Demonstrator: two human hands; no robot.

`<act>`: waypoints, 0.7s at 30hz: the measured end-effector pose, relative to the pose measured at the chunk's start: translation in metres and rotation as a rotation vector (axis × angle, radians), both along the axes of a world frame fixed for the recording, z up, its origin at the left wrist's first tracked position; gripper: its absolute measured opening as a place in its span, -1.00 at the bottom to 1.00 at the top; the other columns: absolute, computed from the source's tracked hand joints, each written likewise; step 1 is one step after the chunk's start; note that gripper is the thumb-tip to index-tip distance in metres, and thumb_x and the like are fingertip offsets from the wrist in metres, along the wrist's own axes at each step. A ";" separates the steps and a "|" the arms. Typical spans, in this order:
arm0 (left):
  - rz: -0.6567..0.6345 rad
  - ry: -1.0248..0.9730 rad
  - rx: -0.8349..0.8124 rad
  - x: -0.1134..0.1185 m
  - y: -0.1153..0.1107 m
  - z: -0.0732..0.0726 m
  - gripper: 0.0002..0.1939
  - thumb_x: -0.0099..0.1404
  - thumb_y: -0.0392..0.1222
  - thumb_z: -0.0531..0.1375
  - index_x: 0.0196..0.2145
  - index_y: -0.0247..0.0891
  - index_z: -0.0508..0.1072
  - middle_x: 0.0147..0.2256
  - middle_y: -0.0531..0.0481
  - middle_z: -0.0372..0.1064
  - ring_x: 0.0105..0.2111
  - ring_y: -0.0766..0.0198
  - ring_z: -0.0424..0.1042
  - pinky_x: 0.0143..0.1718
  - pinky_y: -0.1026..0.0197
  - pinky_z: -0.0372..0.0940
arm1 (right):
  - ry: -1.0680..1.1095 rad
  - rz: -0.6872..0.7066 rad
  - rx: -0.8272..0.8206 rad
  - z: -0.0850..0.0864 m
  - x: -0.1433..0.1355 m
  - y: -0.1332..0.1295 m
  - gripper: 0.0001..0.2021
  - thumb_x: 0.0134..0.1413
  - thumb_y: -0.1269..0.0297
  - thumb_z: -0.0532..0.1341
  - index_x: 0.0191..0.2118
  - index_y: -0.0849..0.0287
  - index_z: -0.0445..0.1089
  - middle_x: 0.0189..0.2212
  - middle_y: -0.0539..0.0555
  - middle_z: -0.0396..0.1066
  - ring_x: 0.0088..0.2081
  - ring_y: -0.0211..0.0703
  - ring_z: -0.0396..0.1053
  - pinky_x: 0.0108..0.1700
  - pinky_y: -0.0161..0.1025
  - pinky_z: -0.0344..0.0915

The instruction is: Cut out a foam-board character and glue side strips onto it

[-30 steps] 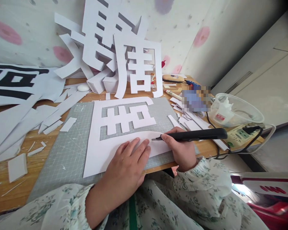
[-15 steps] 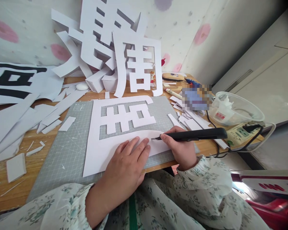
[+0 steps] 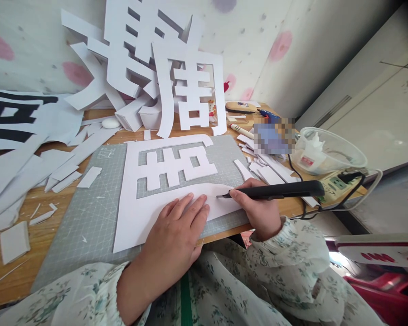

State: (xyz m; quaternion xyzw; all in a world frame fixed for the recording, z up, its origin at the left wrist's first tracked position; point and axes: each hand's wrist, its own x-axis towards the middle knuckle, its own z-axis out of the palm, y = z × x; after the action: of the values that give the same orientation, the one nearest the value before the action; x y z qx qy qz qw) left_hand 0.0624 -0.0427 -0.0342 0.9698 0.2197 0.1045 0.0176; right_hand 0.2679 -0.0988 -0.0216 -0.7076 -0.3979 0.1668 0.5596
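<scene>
A white foam board (image 3: 132,226), partly cut into a character shape with openings, lies on a grey cutting mat (image 3: 78,226). My left hand (image 3: 178,226) rests flat on the board's near part, fingers stretched out and slightly apart. In my right hand (image 3: 260,210) is a black utility knife (image 3: 279,190), held like a pen with its handle pointing right. The thin blade tip touches the board just right of my left fingertips, at the end of a faint line. My right fingers partly cover the board's right end.
Cut-out white characters (image 3: 190,95) stand propped at the back. Board offcuts (image 3: 64,158) lie left, beside a printed sheet (image 3: 17,117). At right are a clear plastic bowl (image 3: 347,156) holding a white bottle (image 3: 312,151), a power strip (image 3: 335,183) with cords, and more strips (image 3: 272,174).
The knife tip has shifted slightly to the right along the board, away from my left fingertips. My left hand stays pressed on the board. The whole view has moved a little.
</scene>
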 end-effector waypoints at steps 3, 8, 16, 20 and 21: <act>0.002 -0.005 -0.006 0.000 0.000 -0.001 -0.39 0.19 -0.20 0.28 0.21 -0.21 0.33 0.33 -0.01 0.20 0.27 -0.05 0.18 0.19 -0.11 0.18 | -0.008 -0.019 0.011 -0.001 0.003 -0.003 -0.78 -0.17 0.15 0.35 -0.64 0.11 0.37 -0.68 -0.06 0.32 -0.55 -0.23 0.23 -0.49 -0.26 0.19; 0.014 -0.002 -0.017 0.000 0.000 0.000 -0.38 0.19 -0.21 0.30 0.20 -0.22 0.34 0.32 -0.02 0.22 0.27 -0.06 0.20 0.20 -0.12 0.19 | 0.000 -0.045 -0.004 -0.001 0.010 -0.010 -0.78 -0.17 0.15 0.35 -0.63 0.10 0.38 -0.70 -0.07 0.30 -0.56 -0.22 0.21 -0.50 -0.26 0.18; 0.021 -0.011 -0.021 0.000 0.000 0.002 -0.39 0.17 -0.20 0.32 0.18 -0.22 0.38 0.31 0.00 0.23 0.26 -0.08 0.22 0.20 -0.11 0.20 | -0.015 -0.050 0.008 0.000 0.019 -0.021 -0.79 -0.16 0.18 0.35 -0.65 0.10 0.39 -0.70 -0.07 0.31 -0.56 -0.22 0.22 -0.49 -0.26 0.15; 0.020 -0.003 -0.005 0.000 0.001 0.000 -0.38 0.16 -0.24 0.31 0.19 -0.22 0.37 0.32 0.00 0.22 0.26 -0.08 0.21 0.19 -0.12 0.21 | -0.026 -0.055 0.025 -0.003 0.022 -0.024 -0.80 -0.16 0.19 0.35 -0.64 0.11 0.40 -0.70 -0.07 0.31 -0.56 -0.23 0.21 -0.48 -0.26 0.14; 0.021 -0.001 -0.003 -0.001 0.001 0.000 -0.37 0.15 -0.25 0.30 0.20 -0.22 0.37 0.32 0.01 0.21 0.26 -0.08 0.21 0.19 -0.12 0.22 | -0.025 -0.061 0.026 -0.004 0.022 -0.025 -0.79 -0.16 0.19 0.35 -0.64 0.11 0.40 -0.70 -0.07 0.31 -0.56 -0.24 0.21 -0.48 -0.26 0.14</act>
State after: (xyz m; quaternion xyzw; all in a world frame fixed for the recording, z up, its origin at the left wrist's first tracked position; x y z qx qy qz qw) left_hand 0.0618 -0.0418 -0.0345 0.9673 0.2300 0.1050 0.0180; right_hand 0.2903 -0.1237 -0.0254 -0.7143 -0.3852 0.1354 0.5684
